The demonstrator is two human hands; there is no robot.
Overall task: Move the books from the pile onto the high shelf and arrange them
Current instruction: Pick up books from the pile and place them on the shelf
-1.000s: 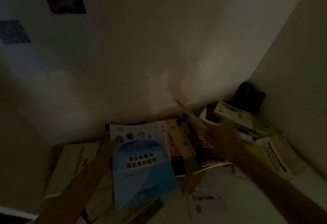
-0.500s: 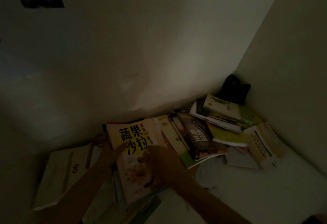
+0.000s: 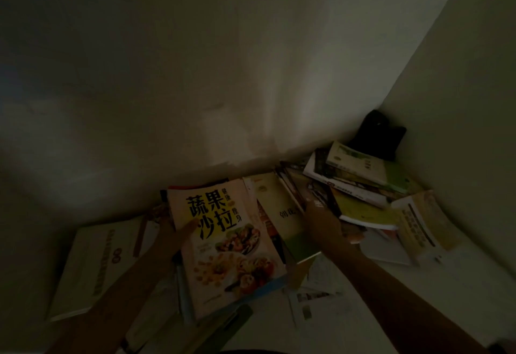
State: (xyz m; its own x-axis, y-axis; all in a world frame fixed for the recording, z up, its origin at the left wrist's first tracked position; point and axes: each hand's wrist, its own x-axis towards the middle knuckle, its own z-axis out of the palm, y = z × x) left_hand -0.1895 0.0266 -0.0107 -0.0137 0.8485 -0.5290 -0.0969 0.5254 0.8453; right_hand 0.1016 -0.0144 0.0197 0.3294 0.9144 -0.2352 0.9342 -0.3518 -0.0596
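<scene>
White flat paperback [image 3: 92, 267] at shelf's left edge. Left hand [image 3: 170, 232] grips salad-cover glossy cookbook [image 3: 223, 244], thumb on cover, steadying gathered stack. Right hand [image 3: 324, 221] reaches leaning green books [image 3: 284, 214]; grip unclear. Jumbled pile [image 3: 360, 183] fills right back corner.

— How many hands?
— Two: a left hand [image 3: 178, 232] and a right hand [image 3: 321, 219].
— And books [image 3: 223, 236]?
— About a dozen show; it's too dark for an exact count.
— Anything else?
— One dark object [image 3: 377, 135] in the corner, plus several loose printed sheets [image 3: 310, 297].
</scene>
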